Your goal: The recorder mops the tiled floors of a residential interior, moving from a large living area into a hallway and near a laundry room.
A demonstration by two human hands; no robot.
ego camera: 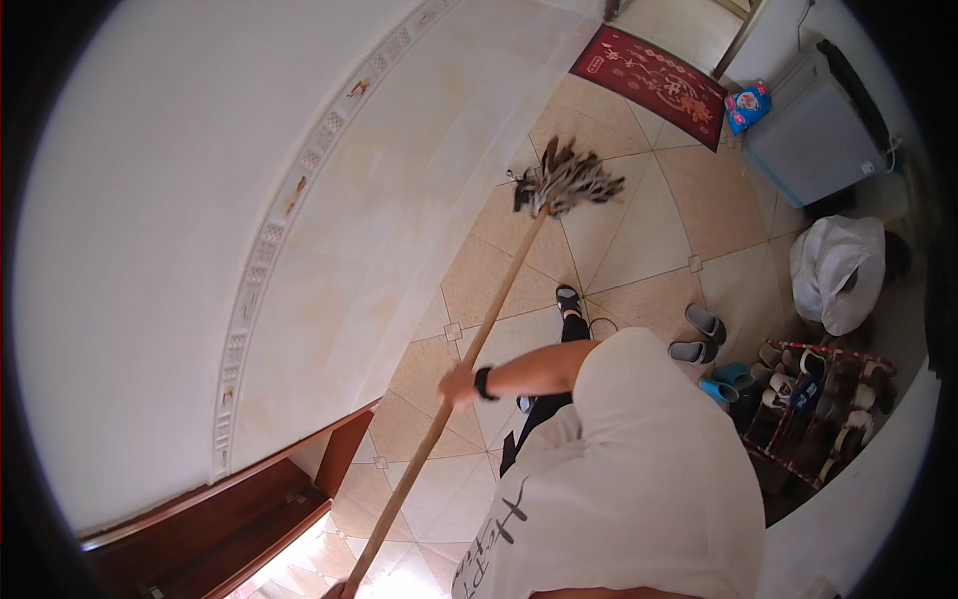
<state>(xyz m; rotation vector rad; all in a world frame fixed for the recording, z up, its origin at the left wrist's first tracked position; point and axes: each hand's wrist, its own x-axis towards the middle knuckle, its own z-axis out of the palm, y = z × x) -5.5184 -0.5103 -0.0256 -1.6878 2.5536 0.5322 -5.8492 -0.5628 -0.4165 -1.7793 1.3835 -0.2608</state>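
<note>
My right hand (456,385), with a black band on its wrist, is closed around the middle of a mop's wooden handle (494,307). At the bottom edge my left hand (337,591) shows only in part, wrapped around the handle farther up. The handle slants across the view to the mop's grey and dark cloth-strip head (572,180), which lies on the tiled floor (621,239) near the wall and looks slightly blurred. My feet, in dark open footwear (568,299), stand beside the handle.
A red doormat (651,86) lies by the doorway. To the right are a blue packet (748,107), a grey appliance (816,127), a white plastic bag (838,273), grey slippers (705,323) and a shoe rack (831,349). Brown wooden furniture (224,524) stands lower left.
</note>
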